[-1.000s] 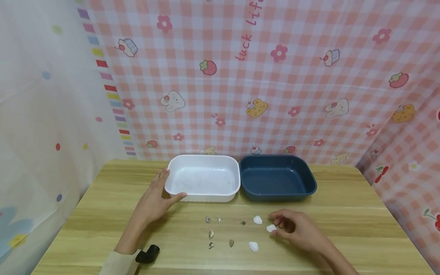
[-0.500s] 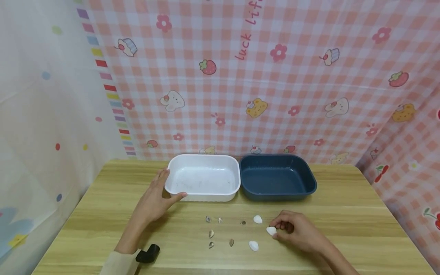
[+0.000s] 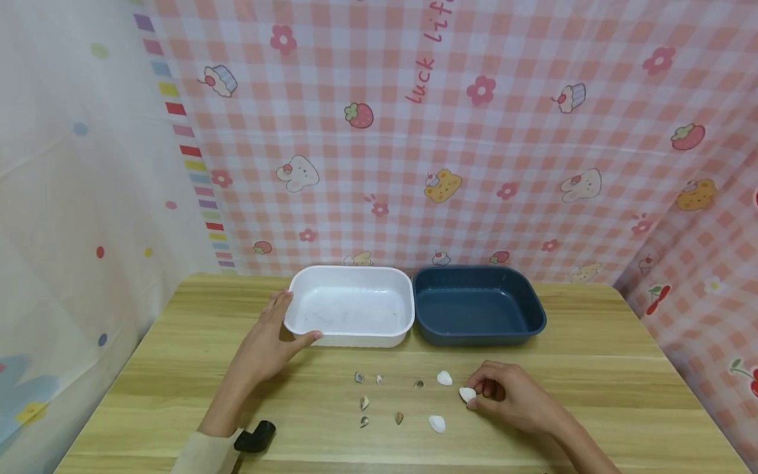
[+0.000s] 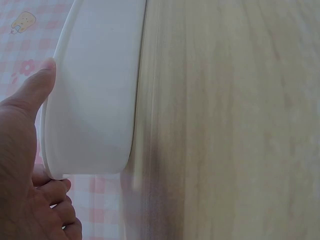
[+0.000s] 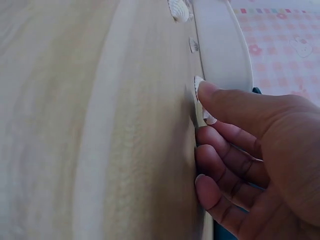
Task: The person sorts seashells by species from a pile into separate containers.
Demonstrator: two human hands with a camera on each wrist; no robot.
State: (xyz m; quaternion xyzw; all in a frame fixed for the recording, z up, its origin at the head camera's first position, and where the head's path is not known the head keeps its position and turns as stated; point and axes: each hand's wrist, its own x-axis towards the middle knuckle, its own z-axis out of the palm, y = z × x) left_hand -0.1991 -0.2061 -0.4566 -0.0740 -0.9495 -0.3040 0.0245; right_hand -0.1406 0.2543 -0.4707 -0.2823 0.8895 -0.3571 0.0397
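My right hand (image 3: 515,398) pinches a white seashell (image 3: 467,395) between thumb and fingers, close over the table in front of the dark blue tub (image 3: 480,337). A shadow shows along the shell's lower edge. In the right wrist view the thumb covers part of the shell (image 5: 198,81). My left hand (image 3: 266,349) grips the near left corner of the white tub (image 3: 355,341), thumb on the front rim and fingers at the left side. The left wrist view shows the thumb on the white tub's rim (image 4: 50,115) and the fingers bent at its corner.
Two more white seashells (image 3: 444,378) lie left of my right hand. Several small brownish shells (image 3: 364,403) are spread over the table (image 3: 320,441) before the tubs, which stand side by side near the back edge. A black elbow-shaped piece (image 3: 256,438) sits by my left sleeve.
The right fingertips have shifted slightly around the white seashell, which has tilted and now shows a dark lower edge. My left hand and both tubs stay where they were.
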